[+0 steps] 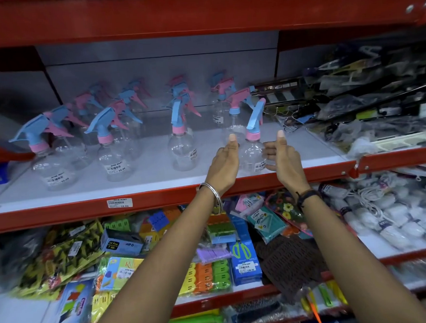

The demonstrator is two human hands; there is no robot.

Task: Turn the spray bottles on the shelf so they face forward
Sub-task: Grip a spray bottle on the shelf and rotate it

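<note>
Clear round spray bottle, hands cupping sides

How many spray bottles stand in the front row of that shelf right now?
4. Far left bottle; left-centre bottle; centre bottle; rightmost bottle, between the left hand and right hand. More stand behind, overlapping and blurred, so the total is unclear.

Clear spray bottles with pink and blue trigger heads stand upright in loose rows on a grey shelf edged in red. Those at left point their nozzles leftward. The front right bottle, blue trigger over pink collar, stands near the shelf's front edge, white price sticker low on its right side.
</note>
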